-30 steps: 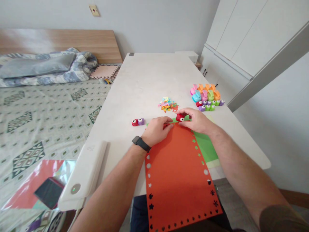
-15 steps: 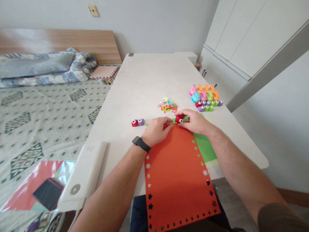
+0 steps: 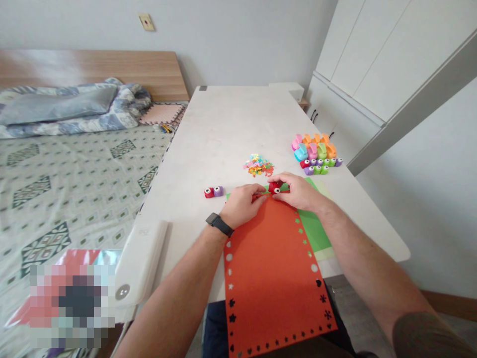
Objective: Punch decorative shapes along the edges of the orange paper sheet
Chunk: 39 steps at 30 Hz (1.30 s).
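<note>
An orange-red sheet of paper (image 3: 274, 268) hangs over the table's near edge, with small shapes cut out along its borders. My left hand (image 3: 246, 201) pinches the sheet's far edge. Just right of it, my right hand (image 3: 298, 191) is closed around a red craft punch (image 3: 275, 187) at that same edge. Green paper (image 3: 315, 231) lies underneath, partly covered by the sheet and my right arm. Beyond my hands is a small pile of colourful paper cutouts (image 3: 259, 164). To the left of my left hand sit a red punch (image 3: 209, 192) and a purple punch (image 3: 218, 191).
Several large and small punches (image 3: 316, 151) stand grouped at the table's right side. A long white device (image 3: 143, 263) lies along the left edge of the white table (image 3: 231, 119). A bed (image 3: 93, 164) adjoins on the left; white cabinets (image 3: 372, 64) rise on the right.
The camera view has shifted slightly. Both hands keep their hold at the sheet's far edge, and the red punch has moved only a little with my right hand.
</note>
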Tool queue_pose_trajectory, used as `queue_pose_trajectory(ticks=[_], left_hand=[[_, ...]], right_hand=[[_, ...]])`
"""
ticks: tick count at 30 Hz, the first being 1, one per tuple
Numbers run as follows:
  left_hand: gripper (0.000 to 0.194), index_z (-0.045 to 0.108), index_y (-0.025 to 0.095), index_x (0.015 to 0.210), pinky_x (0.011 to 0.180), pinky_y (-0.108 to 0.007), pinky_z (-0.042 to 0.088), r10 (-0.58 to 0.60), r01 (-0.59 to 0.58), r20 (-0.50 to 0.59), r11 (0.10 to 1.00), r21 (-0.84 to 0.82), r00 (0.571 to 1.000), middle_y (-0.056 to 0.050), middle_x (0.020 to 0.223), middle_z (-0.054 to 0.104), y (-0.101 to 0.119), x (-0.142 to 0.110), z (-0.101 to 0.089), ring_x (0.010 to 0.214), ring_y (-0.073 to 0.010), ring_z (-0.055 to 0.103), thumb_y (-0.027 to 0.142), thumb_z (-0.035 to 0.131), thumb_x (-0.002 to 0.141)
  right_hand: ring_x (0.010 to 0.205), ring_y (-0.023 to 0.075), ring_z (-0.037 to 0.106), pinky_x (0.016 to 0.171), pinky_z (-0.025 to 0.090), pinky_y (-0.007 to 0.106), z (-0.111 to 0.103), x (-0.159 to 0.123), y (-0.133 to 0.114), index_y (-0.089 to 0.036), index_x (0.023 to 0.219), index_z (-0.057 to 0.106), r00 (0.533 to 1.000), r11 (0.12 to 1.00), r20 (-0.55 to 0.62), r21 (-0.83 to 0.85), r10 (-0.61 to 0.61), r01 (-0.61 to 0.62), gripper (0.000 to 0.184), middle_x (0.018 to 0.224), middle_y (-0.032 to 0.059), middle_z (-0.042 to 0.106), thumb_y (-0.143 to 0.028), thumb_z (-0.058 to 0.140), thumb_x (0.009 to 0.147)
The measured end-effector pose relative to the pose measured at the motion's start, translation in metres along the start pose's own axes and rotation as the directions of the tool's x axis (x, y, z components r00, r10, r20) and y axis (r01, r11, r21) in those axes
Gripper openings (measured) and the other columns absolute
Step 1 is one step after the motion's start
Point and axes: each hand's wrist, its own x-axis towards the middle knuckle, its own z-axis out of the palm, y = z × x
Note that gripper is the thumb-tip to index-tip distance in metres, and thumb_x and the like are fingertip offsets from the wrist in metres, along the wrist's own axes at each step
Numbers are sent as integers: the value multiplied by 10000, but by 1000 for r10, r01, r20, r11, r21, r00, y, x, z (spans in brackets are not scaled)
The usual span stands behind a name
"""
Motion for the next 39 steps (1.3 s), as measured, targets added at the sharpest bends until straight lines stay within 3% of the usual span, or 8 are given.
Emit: queue_pose_trajectory(ticks=[17,23,39], left_hand=[[228,721,185,1100,800,-295,560,-18,18,8,1000,-3,1000,-71,1042,782,0,0,0,934,-205,727,287,612,928],[224,721,194,1091,806,-290,567,-26,26,12,999,-29,1000,-66,1035,785,-1,0,-1,936,-201,733,298,609,928],[252,732,189,1103,795,-291,567,-35,36,15,999,-33,999,-70,1007,785,1,-1,-3,905,-201,729,330,601,939]], right_hand=[[986,187,679,947,517,345,-2,-1,1,-230,1193,710,999,998,6,57,37,-37,415,1147,50,719,-177,768,786],[990,196,683,949,522,364,-4,-2,-2,-230,1195,710,998,999,54,16,39,-40,417,1129,56,720,-178,762,784],[967,208,685,938,525,378,-6,-2,2,-234,1175,727,999,999,33,-36,17,-16,416,1114,63,724,-166,766,767]])
